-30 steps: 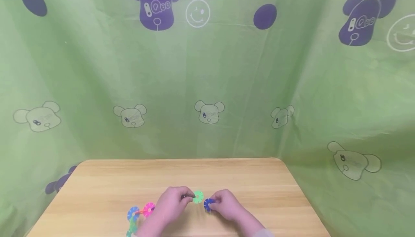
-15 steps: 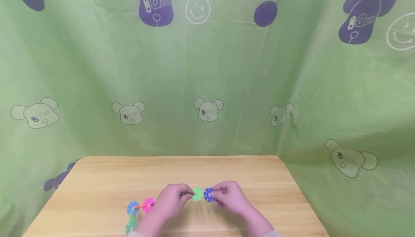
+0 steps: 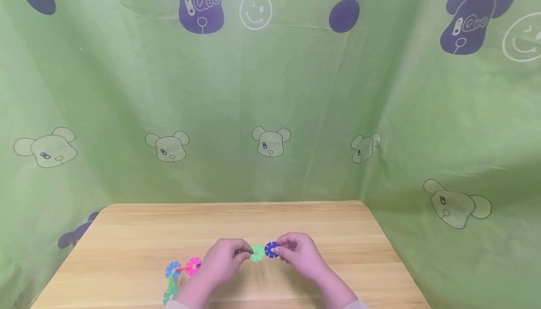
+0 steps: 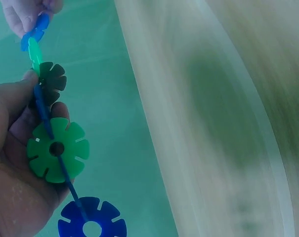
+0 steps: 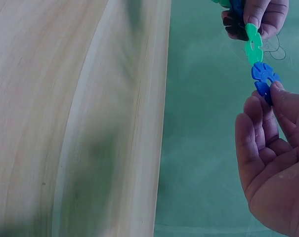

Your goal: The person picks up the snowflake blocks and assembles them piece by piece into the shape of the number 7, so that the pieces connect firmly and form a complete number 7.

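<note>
A light green disc [image 3: 257, 253] and a blue disc [image 3: 272, 250], both flat slotted plastic pieces shaped like snowflakes, are meeting edge to edge just above the tabletop [image 3: 127, 243], between the two hands. The left hand [image 3: 224, 262] is pinching the green side, its grip curled around more pieces; the right hand [image 3: 297, 255] is pinching the blue disc between thumb and fingertips. The head view is hiding what the left hand is carrying, but the left wrist view is showing a chain running through the palm: a dark green disc [image 4: 50, 81], a bright green disc [image 4: 57, 150] and a dark blue disc [image 4: 92, 222], slotted into one another. The right wrist view is showing the right palm open below the pinching fingertips [image 5: 277, 96]. Left of the hands, a small cluster of joined discs [image 3: 179, 276] in pink, blue and green is lying on the tabletop, which is pale wood with rounded corners. A green cloth [image 3: 270, 88] printed with purple and pale bear heads and smiley faces is hanging behind and around it.
</note>
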`<state>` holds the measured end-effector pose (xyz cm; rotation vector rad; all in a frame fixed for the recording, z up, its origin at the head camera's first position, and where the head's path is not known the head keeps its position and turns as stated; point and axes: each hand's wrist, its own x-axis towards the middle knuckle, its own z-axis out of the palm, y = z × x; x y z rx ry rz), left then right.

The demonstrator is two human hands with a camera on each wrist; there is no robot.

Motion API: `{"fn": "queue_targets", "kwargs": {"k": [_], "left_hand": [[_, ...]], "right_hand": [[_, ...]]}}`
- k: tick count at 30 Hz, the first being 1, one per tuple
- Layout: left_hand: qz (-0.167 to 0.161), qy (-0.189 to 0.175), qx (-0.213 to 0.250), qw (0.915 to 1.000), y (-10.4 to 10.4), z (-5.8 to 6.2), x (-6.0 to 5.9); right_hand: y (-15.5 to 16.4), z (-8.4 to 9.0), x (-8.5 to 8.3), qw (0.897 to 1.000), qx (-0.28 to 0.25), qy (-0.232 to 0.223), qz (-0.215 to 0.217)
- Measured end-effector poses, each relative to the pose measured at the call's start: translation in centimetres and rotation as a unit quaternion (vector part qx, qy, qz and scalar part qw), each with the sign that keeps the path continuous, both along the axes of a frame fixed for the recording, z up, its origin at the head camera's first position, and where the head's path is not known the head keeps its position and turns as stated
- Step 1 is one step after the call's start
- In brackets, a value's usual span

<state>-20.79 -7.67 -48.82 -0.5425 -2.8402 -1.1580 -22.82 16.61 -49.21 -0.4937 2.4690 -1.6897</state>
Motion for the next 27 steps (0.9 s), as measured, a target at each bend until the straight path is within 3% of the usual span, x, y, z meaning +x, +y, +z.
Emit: {"fn": "queue_targets", "kwargs": {"k": [14,27], "left_hand": [[-0.012,-0.018,0.028,0.9994,0.3,0.5,0.1],[-0.021,-0.012,0.045,0.9987,0.9,1.2,0.3]], "right_hand": [[-0.3,0.2,0.5,0.994,0.05,0.096,-0.013],[-0.5,0.2,1.6,0.997,0.007,0.073,-0.014]]}}
